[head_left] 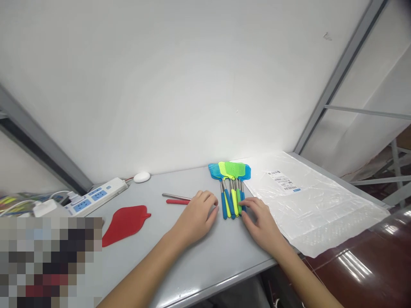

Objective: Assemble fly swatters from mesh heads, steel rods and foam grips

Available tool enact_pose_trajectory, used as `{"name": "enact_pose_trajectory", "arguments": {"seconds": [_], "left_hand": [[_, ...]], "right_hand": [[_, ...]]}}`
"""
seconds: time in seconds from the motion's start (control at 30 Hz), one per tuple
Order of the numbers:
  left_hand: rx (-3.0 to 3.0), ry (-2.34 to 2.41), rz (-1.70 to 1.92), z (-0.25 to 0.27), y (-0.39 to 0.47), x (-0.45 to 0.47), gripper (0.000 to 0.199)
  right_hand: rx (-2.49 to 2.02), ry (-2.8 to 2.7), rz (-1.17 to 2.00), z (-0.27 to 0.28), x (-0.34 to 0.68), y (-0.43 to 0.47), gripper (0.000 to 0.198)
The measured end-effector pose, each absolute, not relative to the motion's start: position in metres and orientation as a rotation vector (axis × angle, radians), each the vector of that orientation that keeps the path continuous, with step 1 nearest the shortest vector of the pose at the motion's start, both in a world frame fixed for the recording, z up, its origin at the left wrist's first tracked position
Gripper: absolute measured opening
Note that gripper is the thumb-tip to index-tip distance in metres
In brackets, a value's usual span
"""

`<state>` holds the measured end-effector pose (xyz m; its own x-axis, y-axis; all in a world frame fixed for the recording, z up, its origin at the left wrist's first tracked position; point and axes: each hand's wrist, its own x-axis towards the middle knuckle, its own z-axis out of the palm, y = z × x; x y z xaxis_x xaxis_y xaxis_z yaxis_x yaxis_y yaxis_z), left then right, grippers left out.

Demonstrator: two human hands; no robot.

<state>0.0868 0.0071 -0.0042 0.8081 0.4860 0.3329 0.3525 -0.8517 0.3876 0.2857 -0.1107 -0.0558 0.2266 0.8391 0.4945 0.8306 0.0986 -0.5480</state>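
A bundle of fly swatters [236, 171] with blue, yellow and green perforated heads lies on the grey table, handles toward me. To the left of the handles is my left hand [199, 216], empty, its fingers loosely curved and the thumb apart. My right hand [261, 222] is at the right side of the handles; its fingertips reach the outer blue and green ones, thumb and fingers apart. Behind my left hand lie a metal rod [175, 196] and a red handle [176, 202], both partly hidden by it. Farther left is a flat red swatter-shaped piece [128, 222].
A power strip [96, 196] with plugs and a white oval device [141, 177] sit at the back left. White plastic packaging with a label [284, 182] covers the right end and overhangs the edge. A white panel [199, 85] rises behind the table. The lower left corner is pixelated.
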Motion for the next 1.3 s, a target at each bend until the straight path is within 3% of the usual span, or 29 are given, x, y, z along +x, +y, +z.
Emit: {"name": "enact_pose_trajectory", "arguments": {"seconds": [0.2, 0.4, 0.53, 0.73, 0.9, 1.13, 1.3], "left_hand": [[2.716, 0.926, 0.591, -0.015, 0.014, 0.007, 0.022], [2.753, 1.307, 0.590, -0.030, 0.021, -0.020, 0.039], [2.780, 1.322, 0.600, -0.030, 0.019, -0.010, 0.027], [2.792, 1.231, 0.597, -0.030, 0.004, -0.012, 0.024], [2.763, 1.152, 0.576, -0.030, -0.005, -0.011, 0.014], [2.390, 1.251, 0.723, -0.022, -0.041, -0.036, 0.028], [2.131, 1.195, 0.758, -0.029, -0.058, -0.070, 0.023]], "right_hand": [[-1.633, -1.680, -0.227, -0.054, 0.267, -0.112, 0.018], [-1.686, -2.118, -0.176, -0.027, 0.216, -0.065, 0.023], [-1.906, -2.277, -0.173, -0.018, 0.194, -0.013, 0.027], [-1.932, -2.356, -0.040, -0.027, 0.189, 0.022, 0.012], [-1.992, -2.274, 0.101, -0.021, 0.198, 0.011, 0.020], [-1.790, -1.790, 0.253, 0.003, 0.238, -0.060, 0.030], [-1.675, -1.745, 0.220, -0.022, 0.240, -0.114, 0.029]]}}
